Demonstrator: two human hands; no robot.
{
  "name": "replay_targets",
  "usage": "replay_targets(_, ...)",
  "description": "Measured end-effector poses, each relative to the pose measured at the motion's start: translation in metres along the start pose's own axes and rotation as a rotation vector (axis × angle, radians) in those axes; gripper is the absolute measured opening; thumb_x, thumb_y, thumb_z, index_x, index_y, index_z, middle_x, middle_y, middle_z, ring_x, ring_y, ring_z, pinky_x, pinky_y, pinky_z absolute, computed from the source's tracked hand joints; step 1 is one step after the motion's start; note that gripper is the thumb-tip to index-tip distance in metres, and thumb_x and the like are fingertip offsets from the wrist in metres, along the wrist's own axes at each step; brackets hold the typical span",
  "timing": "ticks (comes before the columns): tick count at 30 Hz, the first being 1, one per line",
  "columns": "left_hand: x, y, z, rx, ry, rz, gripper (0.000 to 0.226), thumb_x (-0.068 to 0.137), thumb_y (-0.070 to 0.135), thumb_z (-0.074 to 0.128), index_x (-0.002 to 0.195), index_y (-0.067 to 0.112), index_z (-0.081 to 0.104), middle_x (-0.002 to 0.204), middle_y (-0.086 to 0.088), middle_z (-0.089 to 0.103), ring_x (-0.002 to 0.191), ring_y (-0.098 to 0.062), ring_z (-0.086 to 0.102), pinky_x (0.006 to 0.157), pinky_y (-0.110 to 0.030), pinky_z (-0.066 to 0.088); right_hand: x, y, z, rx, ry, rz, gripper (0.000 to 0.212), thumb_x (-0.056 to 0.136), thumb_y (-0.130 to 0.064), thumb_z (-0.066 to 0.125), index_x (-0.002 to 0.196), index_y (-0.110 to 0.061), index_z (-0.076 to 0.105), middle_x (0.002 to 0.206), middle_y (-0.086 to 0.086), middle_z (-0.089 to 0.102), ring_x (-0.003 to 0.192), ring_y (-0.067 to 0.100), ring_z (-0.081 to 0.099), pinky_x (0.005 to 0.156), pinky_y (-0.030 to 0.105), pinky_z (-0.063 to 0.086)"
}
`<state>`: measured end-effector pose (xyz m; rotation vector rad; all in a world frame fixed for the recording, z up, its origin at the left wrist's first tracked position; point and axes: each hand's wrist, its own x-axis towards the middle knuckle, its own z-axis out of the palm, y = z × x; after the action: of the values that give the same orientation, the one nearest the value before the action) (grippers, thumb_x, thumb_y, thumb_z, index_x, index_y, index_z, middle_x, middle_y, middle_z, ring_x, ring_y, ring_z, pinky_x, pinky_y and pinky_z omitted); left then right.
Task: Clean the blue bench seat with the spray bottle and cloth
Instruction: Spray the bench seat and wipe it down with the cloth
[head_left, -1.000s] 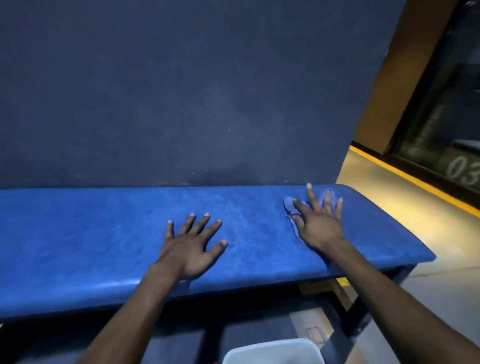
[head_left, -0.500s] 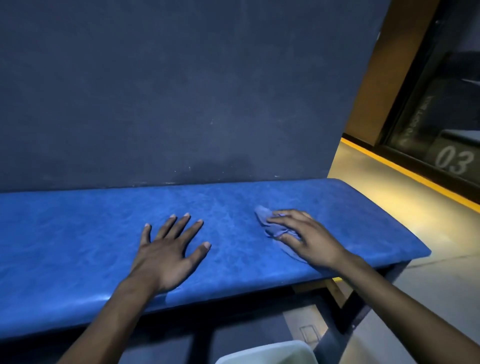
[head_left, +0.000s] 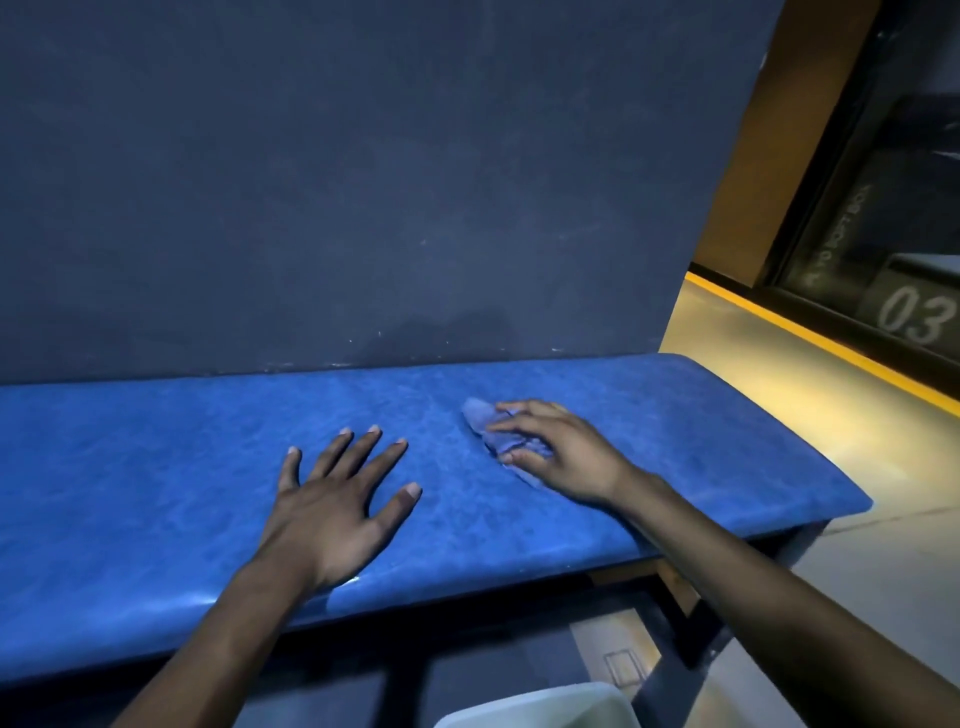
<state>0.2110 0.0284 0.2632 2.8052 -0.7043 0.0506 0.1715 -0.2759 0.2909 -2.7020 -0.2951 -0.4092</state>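
Note:
The blue bench seat (head_left: 156, 483) runs across the view against a dark wall. My right hand (head_left: 561, 457) presses a crumpled blue cloth (head_left: 485, 421) onto the seat right of centre, fingers curled over it and pointing left. My left hand (head_left: 332, 493) lies flat on the seat with its fingers spread, holding nothing, about a hand's width left of the cloth. No spray bottle is in view.
A dark blue wall (head_left: 363, 182) rises right behind the seat. The seat's right end (head_left: 831, 499) stops above a dark metal leg (head_left: 696, 634). A white container rim (head_left: 540, 709) shows at the bottom edge. Right of the bench lies a floor with a yellow stripe (head_left: 831, 348).
My right hand has swept the cloth leftward along the seat from near the right end, turning its fingers to the left. My left hand stays flat on the seat.

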Motion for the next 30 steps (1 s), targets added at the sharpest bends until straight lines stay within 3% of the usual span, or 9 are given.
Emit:
replay_targets(3,0.000,0.001,0.000,0.010,-0.001,-0.008,0.071,0.093,0.081,0.009,0.159,0.056,0.006,0.171,0.025,-0.004,0.158,-0.004,-0.015,0.126,-0.054,-0.012,-0.046,0.024,-0.022,-0.045,-0.009,-0.017,0.032,0.097,-0.034,0.061,0.128,-0.034,0.066,0.140,-0.016,0.054,0.132,-0.004,0.045,0.109,0.014,0.033)
replay_targets(9,0.002,0.003,0.003,0.021,0.010,-0.017,0.072,0.092,0.081,0.007,0.159,0.056,0.005,0.171,0.025,-0.004,0.158,-0.005,-0.013,0.125,-0.056,-0.012,0.001,0.118,-0.046,-0.207,0.179,0.363,0.033,0.098,-0.028,0.063,0.129,-0.018,0.067,0.139,0.007,0.060,0.132,0.029,0.052,0.103,0.033,0.039)
replay_targets(13,0.001,0.001,0.004,0.015,0.023,-0.012,0.077,0.087,0.084,0.001,0.159,0.057,0.006,0.171,0.026,-0.001,0.158,-0.004,-0.011,0.126,-0.055,-0.010,0.047,0.071,-0.012,-0.074,0.129,0.240,0.038,0.091,-0.035,0.070,0.125,-0.017,0.070,0.136,0.006,0.064,0.131,0.024,0.056,0.113,0.032,0.040)
replay_targets(16,0.000,0.000,0.002,-0.003,0.040,-0.004,0.080,0.085,0.085,0.000,0.159,0.057,0.010,0.171,0.026,0.001,0.159,-0.003,-0.008,0.126,-0.053,-0.008,0.010,0.012,0.000,0.007,0.011,-0.006,0.035,0.091,-0.033,0.067,0.125,-0.024,0.070,0.137,-0.003,0.062,0.131,0.008,0.052,0.114,0.021,0.035)
replay_targets(19,-0.001,0.001,0.003,-0.007,0.049,-0.004,0.081,0.084,0.085,0.000,0.159,0.057,0.011,0.171,0.026,0.002,0.159,-0.003,-0.007,0.126,-0.053,-0.008,-0.048,0.014,-0.017,0.010,-0.040,-0.090,0.033,0.096,-0.029,0.062,0.129,-0.033,0.065,0.144,-0.013,0.052,0.135,-0.004,0.042,0.111,0.012,0.029)
replay_targets(21,-0.001,0.001,0.003,0.001,0.041,-0.011,0.080,0.084,0.085,0.000,0.159,0.057,0.010,0.171,0.026,0.000,0.158,-0.003,-0.009,0.126,-0.053,-0.010,-0.061,0.054,-0.037,-0.064,0.002,-0.039,0.032,0.098,-0.026,0.062,0.128,-0.032,0.065,0.141,-0.013,0.054,0.135,-0.005,0.043,0.110,0.016,0.032)
replay_targets(25,0.000,0.003,0.005,0.003,0.035,-0.018,0.075,0.088,0.083,0.002,0.158,0.058,0.007,0.171,0.026,-0.001,0.158,-0.003,-0.011,0.126,-0.054,-0.011,-0.023,0.124,-0.055,-0.205,0.162,0.230,0.028,0.097,-0.025,0.062,0.124,-0.024,0.069,0.132,0.002,0.063,0.128,0.023,0.055,0.097,0.029,0.041)
replay_targets(27,0.000,0.003,0.006,0.010,0.039,-0.020,0.076,0.087,0.083,0.001,0.158,0.057,0.007,0.171,0.027,-0.001,0.158,-0.003,-0.011,0.126,-0.054,-0.010,0.009,0.128,-0.041,-0.188,0.198,0.323,0.030,0.095,-0.027,0.064,0.125,-0.021,0.069,0.133,0.004,0.064,0.126,0.027,0.056,0.095,0.028,0.039)
replay_targets(30,-0.001,0.002,0.005,-0.004,0.058,-0.018,0.078,0.085,0.084,0.000,0.158,0.057,0.010,0.171,0.027,0.001,0.158,-0.002,-0.009,0.126,-0.053,-0.009,0.052,0.080,-0.008,-0.073,0.188,0.262,0.033,0.090,-0.031,0.070,0.120,-0.018,0.073,0.130,0.006,0.067,0.123,0.025,0.061,0.097,0.016,0.038)
